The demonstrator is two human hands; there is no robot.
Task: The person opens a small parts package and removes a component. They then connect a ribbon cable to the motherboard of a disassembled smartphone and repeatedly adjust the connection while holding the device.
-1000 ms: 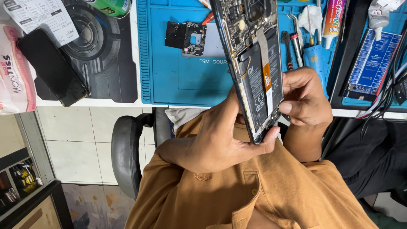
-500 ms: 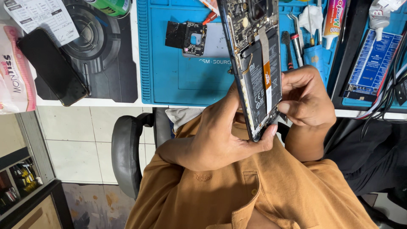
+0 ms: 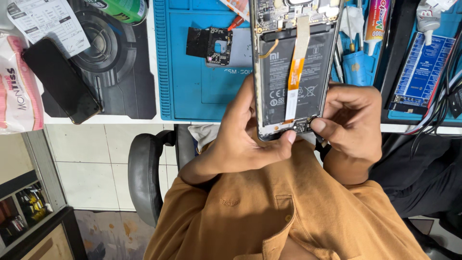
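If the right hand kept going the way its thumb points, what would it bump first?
Probably the bottom corner of the opened phone; the right hand has its thumb seemingly against it.

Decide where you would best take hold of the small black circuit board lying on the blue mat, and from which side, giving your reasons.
Probably by its two long edges, coming straight down from above. The small black circuit board lies flat and apart from other things on the blue mat, so its edges seem free. Pinching the edges would keep fingers off the component face. Both the left hand and right hand are on the opened phone.
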